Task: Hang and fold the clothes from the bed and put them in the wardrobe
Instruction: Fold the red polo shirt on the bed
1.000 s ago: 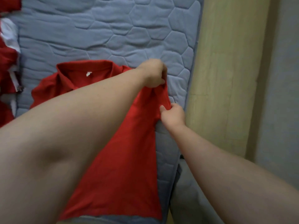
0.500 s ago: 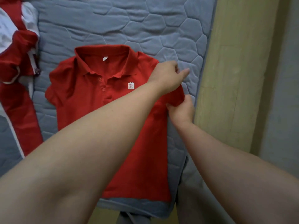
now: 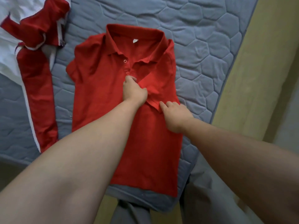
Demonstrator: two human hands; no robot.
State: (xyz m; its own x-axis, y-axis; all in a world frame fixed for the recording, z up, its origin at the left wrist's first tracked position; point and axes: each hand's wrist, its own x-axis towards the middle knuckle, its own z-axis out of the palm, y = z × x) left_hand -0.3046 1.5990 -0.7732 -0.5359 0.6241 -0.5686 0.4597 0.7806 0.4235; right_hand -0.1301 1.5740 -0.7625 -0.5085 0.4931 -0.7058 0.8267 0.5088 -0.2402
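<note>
Hands: both work the right side of a red polo shirt point(image 3: 105, 97) lying face up on the mattress.
Left hand point(image 3: 133, 91): closed on the cloth at mid-chest, just below the button placket — a pinch of the folded-in right sleeve point(image 3: 159, 88) seems to sit under its fingers, though the exact grip is hidden by the knuckles.
Right hand point(image 3: 175, 118): fingers loosely spread and pressing down, the fingertips touching the sleeve's hem; it grips nothing that can be seen, more likely flattening the fold.
Why held so: the sleeve has been brought inward over the chest, and the two hands appear to pin it so the right edge stays straight.
Polo shirt: collar at the far end, hem at the near edge of the bed; its left sleeve still lies spread out, unfolded.
Other clothes: a red-and-white garment point(image 3: 37, 88) lies at the left of the mattress, apart from the polo, unfolded.
Mattress point(image 3: 202, 50): grey quilted, with a pale wooden floor point(image 3: 258, 78) to the right.
Step in hand: judged to be an early fold — the left side and the lengthwise folds remain, then the trip to the wardrobe, which is not in view.
</note>
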